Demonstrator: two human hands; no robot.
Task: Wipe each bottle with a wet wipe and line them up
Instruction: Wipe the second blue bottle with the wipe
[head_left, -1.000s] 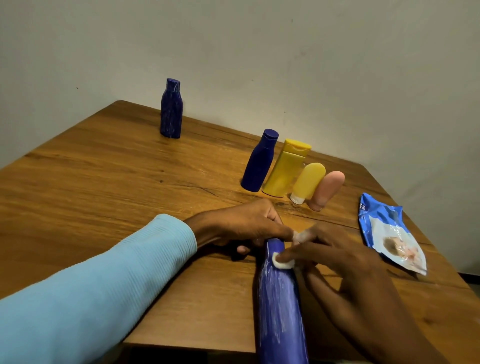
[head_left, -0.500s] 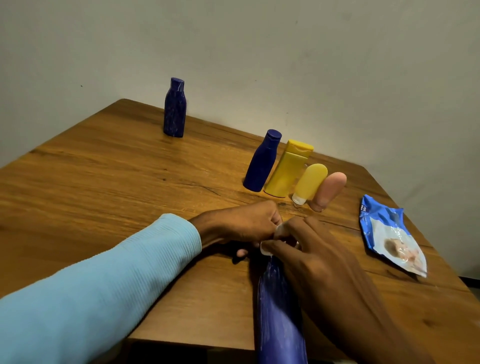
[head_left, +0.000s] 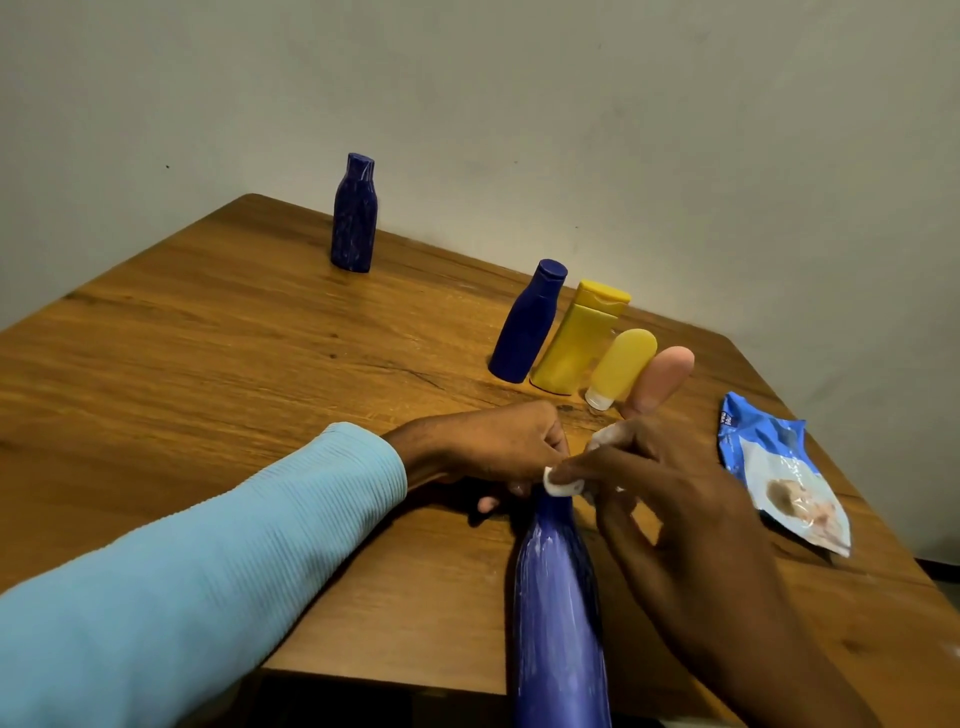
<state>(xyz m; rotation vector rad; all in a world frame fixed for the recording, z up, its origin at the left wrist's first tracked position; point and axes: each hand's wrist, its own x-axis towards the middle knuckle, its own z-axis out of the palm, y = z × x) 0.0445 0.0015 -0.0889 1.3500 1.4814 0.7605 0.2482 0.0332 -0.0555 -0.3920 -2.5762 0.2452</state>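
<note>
Tabletop (head_left: 218, 364): bottle (head_left: 558, 613) between hands.

A: Colours on the brown wood-grain bench (head_left: 218, 364)?

B: Beside the yellow bottle (head_left: 576, 340): a dark blue bottle (head_left: 527, 325), yellow tube (head_left: 623, 366), pink tube (head_left: 662, 379). Nearest, a streaked blue bottle (head_left: 558, 613), white wipe (head_left: 561, 486), light blue ribbed sleeve (head_left: 208, 566).

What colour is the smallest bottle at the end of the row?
The smallest bottle is pinkish peach, seen in the head view.

Left hand (head_left: 493, 447) curled, gripping (blue sleeve on forearm); right hand (head_left: 670, 493) pinching, fingers spread.
</note>
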